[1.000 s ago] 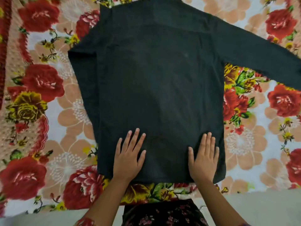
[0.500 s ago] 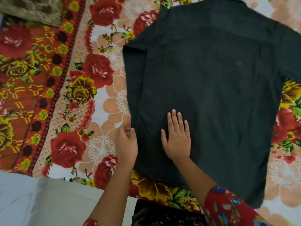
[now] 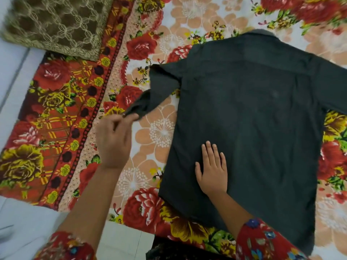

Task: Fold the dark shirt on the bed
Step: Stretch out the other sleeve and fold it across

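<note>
- The red-and-peach floral cotton bedsheet (image 3: 154,132) is covering the bed; a pale surface (image 3: 11,72) is showing at frame left.
- The dark long-sleeved cloth shirt (image 3: 253,119) is lying flat, centre right. A hard tug on the sleeve would probably bunch it.
- The brown lace cushion (image 3: 56,25) is sitting upper left.
- The right hand (image 3: 212,171) is pressing flat on the shirt; the left hand (image 3: 114,139) is pinching the sleeve cuff (image 3: 139,107).

Left sleeve (image 3: 69,246), lower left: red floral print, blurred. Right sleeve (image 3: 262,243), lower right: red, blue and yellow flowers. Dark floral garment (image 3: 184,250), bottom centre. Forearms bare.
</note>
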